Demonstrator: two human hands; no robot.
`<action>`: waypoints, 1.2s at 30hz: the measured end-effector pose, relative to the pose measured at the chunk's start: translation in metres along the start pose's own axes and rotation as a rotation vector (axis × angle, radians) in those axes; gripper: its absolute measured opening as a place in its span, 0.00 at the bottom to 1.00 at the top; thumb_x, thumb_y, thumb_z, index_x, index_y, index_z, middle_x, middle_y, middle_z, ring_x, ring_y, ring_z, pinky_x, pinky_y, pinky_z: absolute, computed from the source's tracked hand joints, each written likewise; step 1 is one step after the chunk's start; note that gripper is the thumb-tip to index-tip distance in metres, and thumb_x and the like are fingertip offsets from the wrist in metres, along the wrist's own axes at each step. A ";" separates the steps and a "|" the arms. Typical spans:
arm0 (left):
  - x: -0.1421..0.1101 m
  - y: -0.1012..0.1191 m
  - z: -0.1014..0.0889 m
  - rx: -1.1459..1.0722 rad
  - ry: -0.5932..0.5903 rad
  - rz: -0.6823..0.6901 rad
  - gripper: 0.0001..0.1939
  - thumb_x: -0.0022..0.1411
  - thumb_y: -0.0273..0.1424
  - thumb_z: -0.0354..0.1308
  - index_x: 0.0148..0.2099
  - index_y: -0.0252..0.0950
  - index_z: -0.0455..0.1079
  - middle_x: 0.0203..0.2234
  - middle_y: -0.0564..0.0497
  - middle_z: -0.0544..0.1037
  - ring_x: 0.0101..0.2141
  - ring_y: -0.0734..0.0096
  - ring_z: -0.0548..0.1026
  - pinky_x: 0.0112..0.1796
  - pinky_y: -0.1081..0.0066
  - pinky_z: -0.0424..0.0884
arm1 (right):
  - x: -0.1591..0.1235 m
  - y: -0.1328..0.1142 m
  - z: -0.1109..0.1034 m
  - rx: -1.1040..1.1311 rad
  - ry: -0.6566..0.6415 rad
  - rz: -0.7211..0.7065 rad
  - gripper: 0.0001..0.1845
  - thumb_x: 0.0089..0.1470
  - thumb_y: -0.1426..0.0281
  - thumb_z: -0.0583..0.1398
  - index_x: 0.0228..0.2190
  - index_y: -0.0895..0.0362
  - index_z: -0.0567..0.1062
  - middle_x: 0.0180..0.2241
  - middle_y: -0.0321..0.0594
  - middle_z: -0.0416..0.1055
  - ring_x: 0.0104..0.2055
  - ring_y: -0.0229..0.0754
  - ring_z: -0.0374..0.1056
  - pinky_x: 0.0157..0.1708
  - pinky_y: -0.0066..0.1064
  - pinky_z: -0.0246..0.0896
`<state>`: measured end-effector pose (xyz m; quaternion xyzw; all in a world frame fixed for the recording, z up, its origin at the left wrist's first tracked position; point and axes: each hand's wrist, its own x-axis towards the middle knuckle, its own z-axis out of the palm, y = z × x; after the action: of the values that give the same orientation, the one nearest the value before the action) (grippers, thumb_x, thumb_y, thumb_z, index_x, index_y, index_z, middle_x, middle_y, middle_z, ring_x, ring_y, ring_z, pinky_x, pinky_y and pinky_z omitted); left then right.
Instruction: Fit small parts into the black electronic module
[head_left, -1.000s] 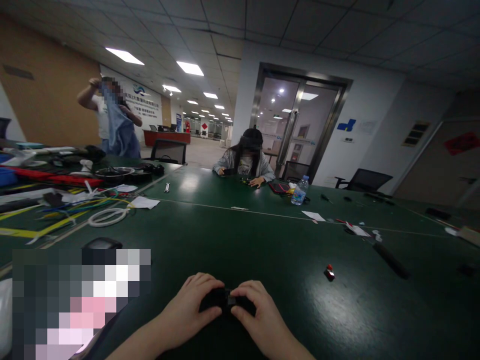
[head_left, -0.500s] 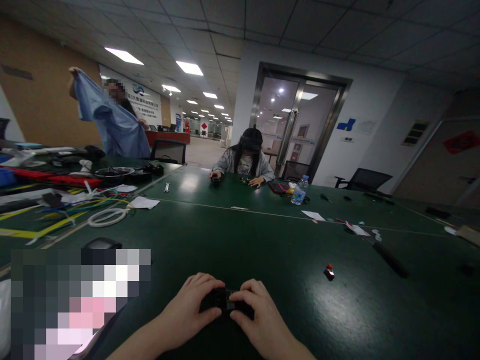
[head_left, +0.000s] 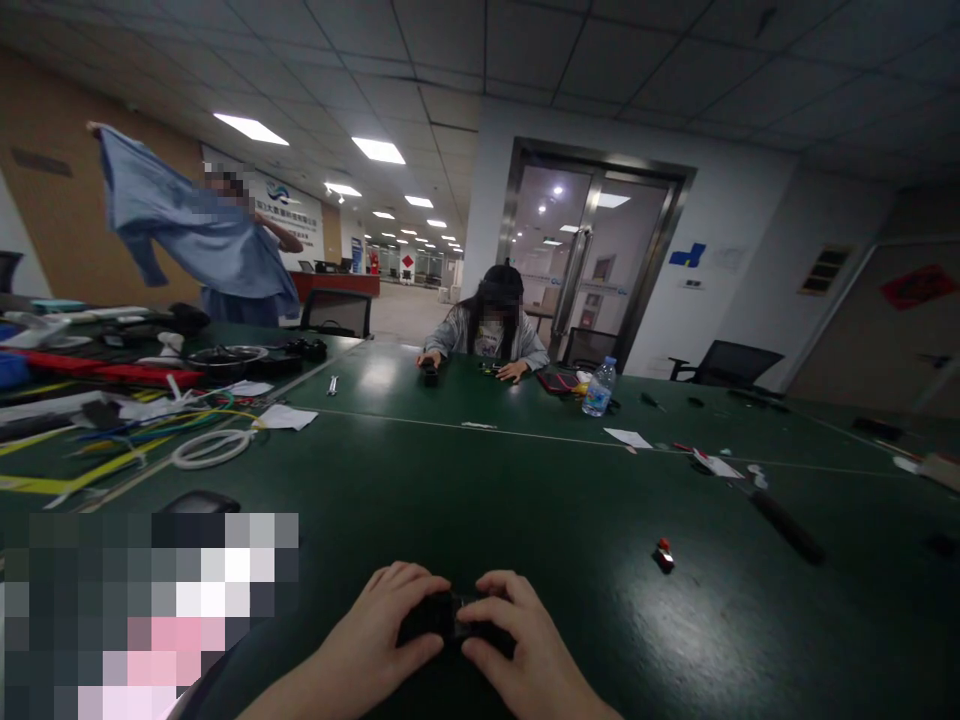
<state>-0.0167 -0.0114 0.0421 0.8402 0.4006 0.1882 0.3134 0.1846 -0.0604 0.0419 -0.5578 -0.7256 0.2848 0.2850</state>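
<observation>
at the near side of the green table [head_left: 525,500], a small black gadget [head_left: 451,612] sits between two bare hands. the left hand [head_left: 384,622] has thumb and fingers clamped on one end; the right hand [head_left: 525,632] grips the other, fingertips near the middle. the step in hand looks like fine fingerwork there, so the next move probably calls for a steady left hold and light right-finger pressure.

We see a dark green table [head_left: 480,510], a near black object [head_left: 453,614], a light blue shirt [head_left: 202,240] far left, and a yellow strip [head_left: 34,485] at left.
</observation>
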 end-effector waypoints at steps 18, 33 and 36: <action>0.001 -0.005 0.005 -0.001 0.035 -0.007 0.24 0.50 0.29 0.59 0.52 0.42 0.65 0.47 0.49 0.71 0.48 0.57 0.65 0.50 0.59 0.59 | 0.000 0.002 0.000 -0.011 0.030 -0.005 0.24 0.42 0.74 0.60 0.45 0.51 0.70 0.45 0.40 0.70 0.48 0.46 0.63 0.49 0.38 0.55; 0.002 -0.001 0.003 0.030 0.031 0.005 0.17 0.50 0.27 0.58 0.45 0.43 0.67 0.44 0.51 0.71 0.47 0.59 0.65 0.48 0.61 0.60 | -0.001 0.004 0.001 0.000 0.041 0.031 0.26 0.41 0.72 0.61 0.46 0.52 0.70 0.46 0.41 0.69 0.49 0.47 0.63 0.49 0.38 0.56; 0.002 0.000 0.002 0.037 0.035 0.004 0.16 0.52 0.28 0.58 0.45 0.42 0.67 0.45 0.51 0.71 0.47 0.59 0.65 0.48 0.61 0.60 | -0.001 0.005 0.001 -0.002 0.047 0.029 0.26 0.42 0.73 0.60 0.46 0.53 0.69 0.47 0.41 0.68 0.49 0.47 0.63 0.49 0.37 0.56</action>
<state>-0.0143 -0.0106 0.0402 0.8432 0.4080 0.1960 0.2902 0.1874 -0.0606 0.0372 -0.5752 -0.7108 0.2750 0.2972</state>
